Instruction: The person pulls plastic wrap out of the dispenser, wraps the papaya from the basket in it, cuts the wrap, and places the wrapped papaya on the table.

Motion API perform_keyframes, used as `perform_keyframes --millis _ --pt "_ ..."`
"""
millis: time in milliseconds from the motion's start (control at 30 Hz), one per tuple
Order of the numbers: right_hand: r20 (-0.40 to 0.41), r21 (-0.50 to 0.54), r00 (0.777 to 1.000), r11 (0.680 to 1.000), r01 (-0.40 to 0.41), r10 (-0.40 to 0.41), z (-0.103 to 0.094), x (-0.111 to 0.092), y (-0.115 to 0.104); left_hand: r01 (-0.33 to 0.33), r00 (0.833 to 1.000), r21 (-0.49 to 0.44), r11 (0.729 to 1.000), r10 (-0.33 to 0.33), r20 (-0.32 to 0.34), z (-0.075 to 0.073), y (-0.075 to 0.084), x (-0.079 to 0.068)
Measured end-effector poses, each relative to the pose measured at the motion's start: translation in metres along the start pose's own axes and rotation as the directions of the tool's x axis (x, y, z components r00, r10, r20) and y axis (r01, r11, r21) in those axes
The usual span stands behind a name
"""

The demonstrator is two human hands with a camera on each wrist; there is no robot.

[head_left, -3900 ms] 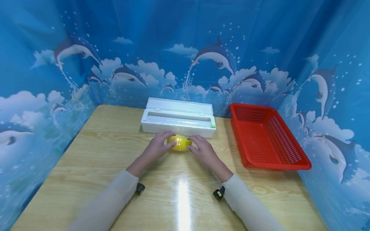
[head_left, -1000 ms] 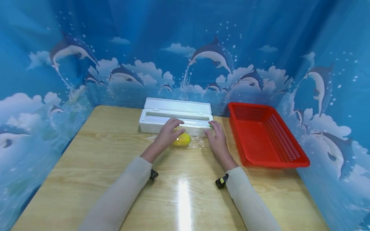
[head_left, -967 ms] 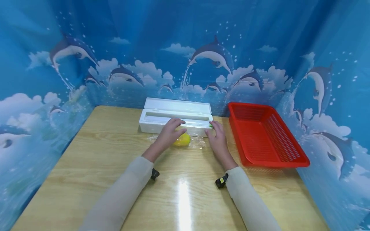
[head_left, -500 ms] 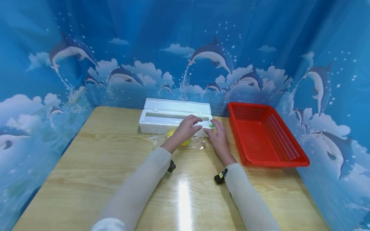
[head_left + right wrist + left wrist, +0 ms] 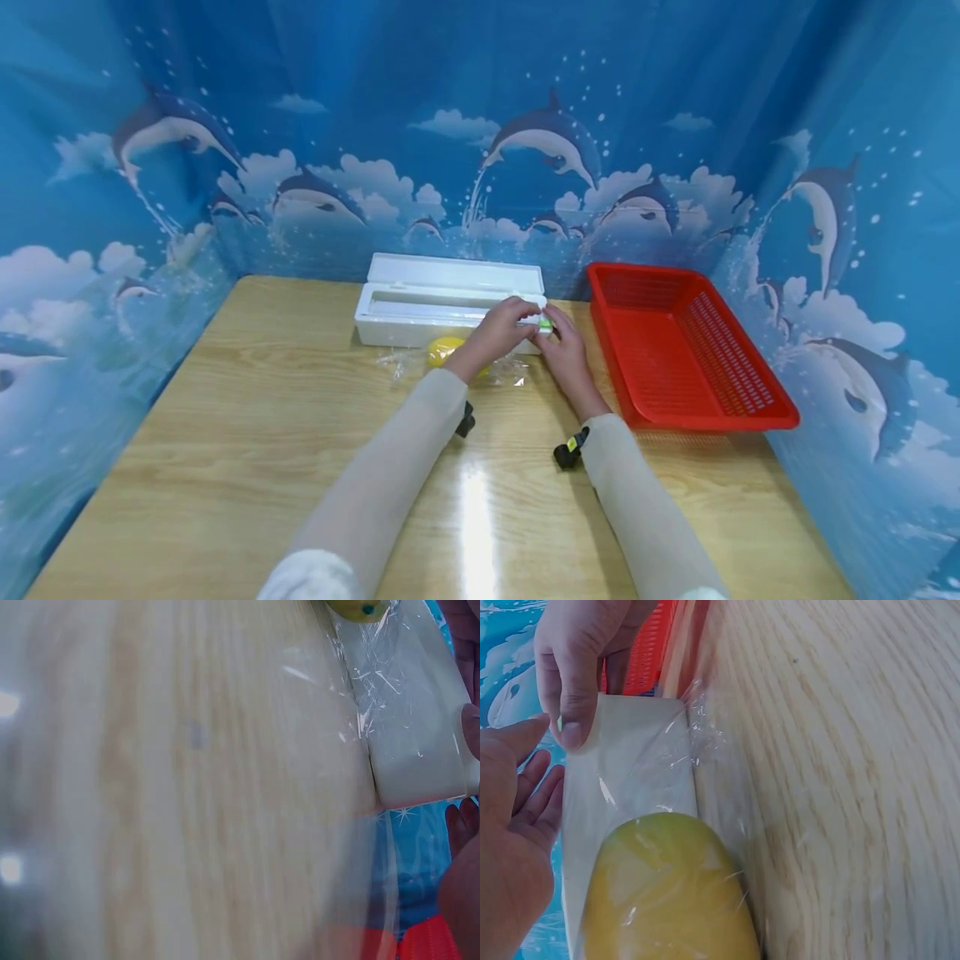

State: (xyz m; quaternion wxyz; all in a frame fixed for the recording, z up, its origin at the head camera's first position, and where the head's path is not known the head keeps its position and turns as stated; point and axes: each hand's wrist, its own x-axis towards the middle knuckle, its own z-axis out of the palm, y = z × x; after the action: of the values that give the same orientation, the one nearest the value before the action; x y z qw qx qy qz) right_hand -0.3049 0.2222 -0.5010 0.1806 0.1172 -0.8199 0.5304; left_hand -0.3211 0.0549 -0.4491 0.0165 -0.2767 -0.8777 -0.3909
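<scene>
A long white cling film dispenser [image 5: 405,331] stands at the table's back with its lid raised. A yellow fruit [image 5: 444,348], seemingly a mango, lies before it under clear cling film [image 5: 510,371]. My left hand [image 5: 501,332] reaches over the fruit to the dispenser's right end, thumb and fingers apart, fingertips close to the green slide cutter [image 5: 545,323]. My right hand [image 5: 566,350] grips that end, its thumb on the front face in the left wrist view. The film stretches over the fruit [image 5: 667,892] and the dispenser's front [image 5: 637,765] there.
A red plastic basket [image 5: 750,421] stands on the right side of the wooden table [image 5: 247,433]. A blue dolphin-print curtain [image 5: 450,183] hangs close behind the dispenser and along both sides.
Both hands were around the fruit at first. The right hand then went to the dispenser's right end. My left hand has since slid right along the dispenser to join it, uncovering the fruit's left part.
</scene>
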Motion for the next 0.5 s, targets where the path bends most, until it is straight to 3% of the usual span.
perform_keyframes --millis 500 --pt "0.020 0.015 0.996 0.996 -0.084 0.083 -0.001 0.001 0.006 0.055 0.998 -0.034 0.998 -0.054 0.033 0.013 -0.002 0.017"
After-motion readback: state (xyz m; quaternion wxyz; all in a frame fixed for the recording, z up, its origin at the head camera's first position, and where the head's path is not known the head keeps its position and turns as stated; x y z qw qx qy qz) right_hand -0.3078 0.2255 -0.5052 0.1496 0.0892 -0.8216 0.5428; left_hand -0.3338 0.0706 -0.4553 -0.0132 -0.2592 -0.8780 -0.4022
